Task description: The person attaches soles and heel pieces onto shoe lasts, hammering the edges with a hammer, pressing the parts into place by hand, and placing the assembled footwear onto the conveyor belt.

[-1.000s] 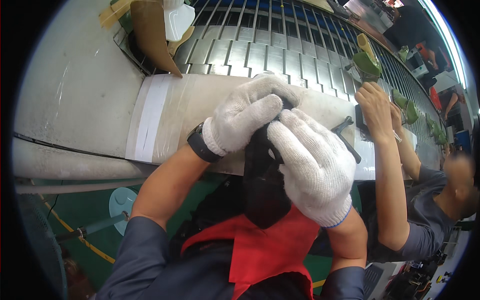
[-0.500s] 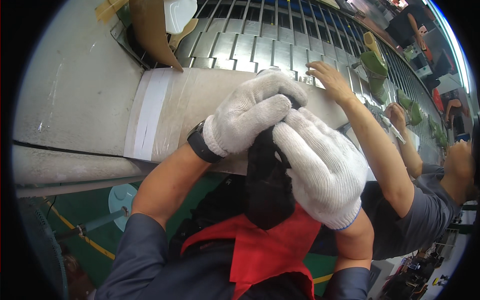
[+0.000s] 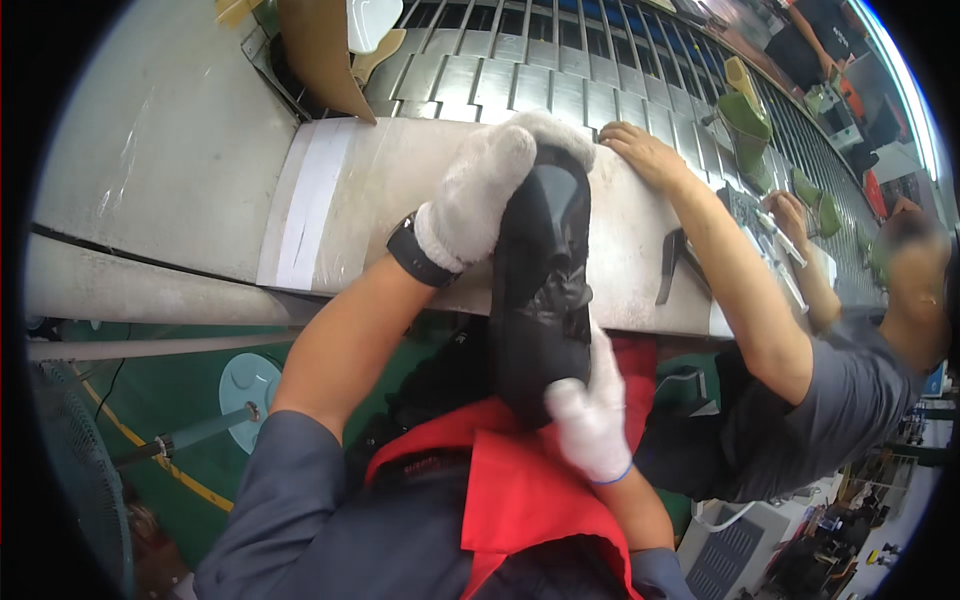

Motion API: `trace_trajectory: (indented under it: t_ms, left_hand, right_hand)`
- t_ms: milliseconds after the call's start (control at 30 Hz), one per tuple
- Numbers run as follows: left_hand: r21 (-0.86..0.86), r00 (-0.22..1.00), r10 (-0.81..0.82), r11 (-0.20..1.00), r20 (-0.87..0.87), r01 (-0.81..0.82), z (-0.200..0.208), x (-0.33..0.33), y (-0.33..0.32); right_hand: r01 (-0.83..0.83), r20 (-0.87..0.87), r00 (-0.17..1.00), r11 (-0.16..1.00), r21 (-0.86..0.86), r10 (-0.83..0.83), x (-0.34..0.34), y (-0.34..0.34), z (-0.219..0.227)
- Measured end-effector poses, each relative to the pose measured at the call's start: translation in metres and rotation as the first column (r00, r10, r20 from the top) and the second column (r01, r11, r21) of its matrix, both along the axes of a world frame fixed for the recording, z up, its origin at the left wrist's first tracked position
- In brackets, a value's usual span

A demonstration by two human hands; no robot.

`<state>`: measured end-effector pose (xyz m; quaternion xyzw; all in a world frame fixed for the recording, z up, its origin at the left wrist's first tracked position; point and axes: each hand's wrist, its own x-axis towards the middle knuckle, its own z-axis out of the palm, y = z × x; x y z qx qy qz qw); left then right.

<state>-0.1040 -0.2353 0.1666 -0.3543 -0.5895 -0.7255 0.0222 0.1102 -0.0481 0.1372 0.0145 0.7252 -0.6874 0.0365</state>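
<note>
A black shoe [image 3: 545,265] is held upright in front of me, its glossy toe up and its other end near my red apron. My gloved left hand [image 3: 480,185] is wrapped around the toe end, thumb on the near side and fingers behind the top. Lower down, my gloved right hand [image 3: 595,415] grips the shoe's right edge near its bottom end. Its thumb lies against the shoe; the glove is slightly blurred, and some fingers are hidden. A black watch [image 3: 420,255] is on my left wrist.
A beige padded ledge [image 3: 400,215] runs before me, with a metal slatted conveyor [image 3: 520,90] beyond. Green shoe-shaped forms [image 3: 745,135] stand on it. At right, a co-worker's forearm [image 3: 735,260] reaches over the ledge near tools. A brown curved sheet [image 3: 325,60] stands upper left.
The shoe has turned so its front shows and it is less covered. My right hand has moved down from the top to its lower end. The co-worker's hand has shifted slightly left.
</note>
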Motion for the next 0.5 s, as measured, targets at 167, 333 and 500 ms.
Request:
trace_trajectory:
  t_ms: [167, 333, 500]
  left_hand:
    - [-0.087, 0.999, -0.007, 0.996, 0.041, 0.011, 0.005, 0.014, 0.002]
    - [-0.063, 0.998, -0.022, 0.998, 0.062, 0.026, 0.000, 0.030, 0.001]
    - [-0.092, 0.999, -0.042, 0.995, -0.001, 0.042, -0.001, 0.033, -0.003]
  right_hand:
    - [0.037, -0.039, 0.999, 0.997, 0.062, -0.034, 0.022, -0.009, 0.005]
    - [0.033, -0.074, 0.997, 0.993, 0.110, -0.025, 0.045, -0.013, 0.007]
    - [0.039, -0.059, 0.998, 0.994, 0.104, -0.033, 0.049, -0.013, 0.009]
